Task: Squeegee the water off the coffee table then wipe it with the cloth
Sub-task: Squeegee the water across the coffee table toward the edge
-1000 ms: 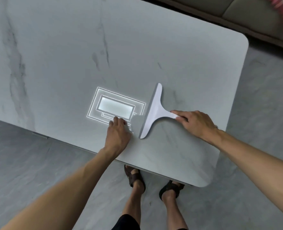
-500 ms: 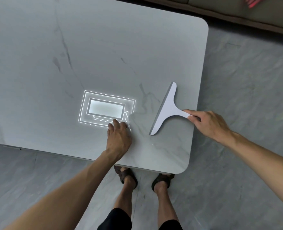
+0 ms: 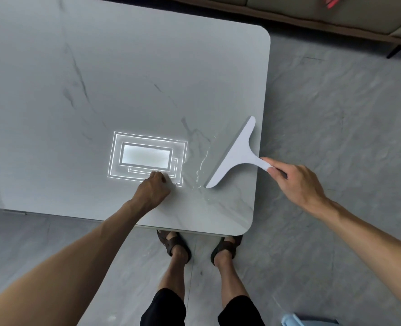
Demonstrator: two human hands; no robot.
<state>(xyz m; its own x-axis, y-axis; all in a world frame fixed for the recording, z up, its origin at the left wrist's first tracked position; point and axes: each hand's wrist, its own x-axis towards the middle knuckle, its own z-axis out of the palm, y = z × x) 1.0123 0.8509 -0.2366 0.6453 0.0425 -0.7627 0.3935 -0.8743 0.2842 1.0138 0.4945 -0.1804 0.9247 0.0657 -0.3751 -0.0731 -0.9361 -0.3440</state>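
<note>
A white T-shaped squeegee [image 3: 236, 154] lies with its blade on the grey marble coffee table [image 3: 124, 85], close to the table's right edge. My right hand [image 3: 293, 184] grips the squeegee's handle, out past that edge. A thin streak of water [image 3: 203, 165] glistens on the top just left of the blade. My left hand [image 3: 153, 190] rests on the table near its front edge, fingers bent under, holding nothing. No cloth is visible on the table.
A bright ceiling-light reflection [image 3: 145, 157] shines on the tabletop by my left hand. A sofa base [image 3: 336, 22] runs along the back right. My sandalled feet [image 3: 199, 248] stand on the grey floor at the table's front corner. A light-blue object [image 3: 296, 320] peeks in at bottom right.
My right hand has pulled the squeegee to the right across the top, almost to the right edge, leaving a water streak behind the blade. My left hand's fingers have bent under.
</note>
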